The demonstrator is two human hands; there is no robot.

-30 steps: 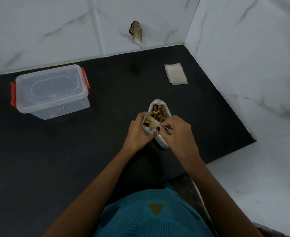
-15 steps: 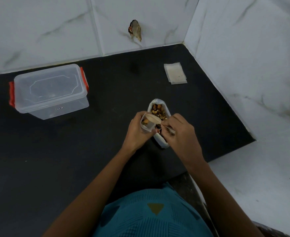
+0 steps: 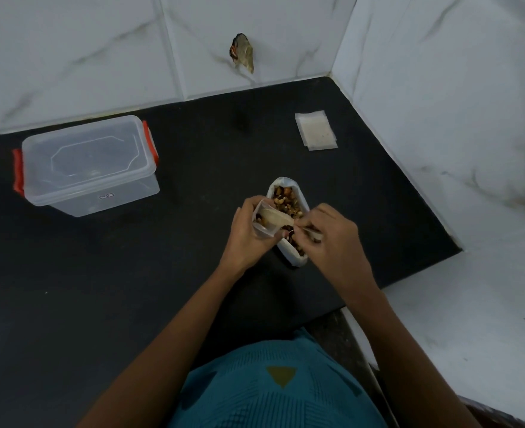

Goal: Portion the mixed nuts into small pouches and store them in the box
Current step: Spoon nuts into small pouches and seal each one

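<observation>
An open white bag of mixed nuts point(image 3: 287, 199) stands on the black counter point(image 3: 131, 273). My left hand point(image 3: 248, 234) grips a small clear pouch point(image 3: 268, 222) with a few nuts in it, just left of the bag's mouth. My right hand point(image 3: 332, 239) pinches the pouch's right edge over the bag, fingers curled. A clear plastic box point(image 3: 86, 165) with red latches and its lid on sits at the far left.
A small stack of flat empty pouches point(image 3: 316, 130) lies near the back right corner. Marble-tiled walls close the counter at the back and right. A dark chipped spot point(image 3: 242, 54) marks the back wall. The counter's front edge runs by my torso.
Both hands shifted slightly while handling the pouch at the bag's mouth; the pouch's top has flattened from a rounder opening. The box and the pouch stack have not moved.
</observation>
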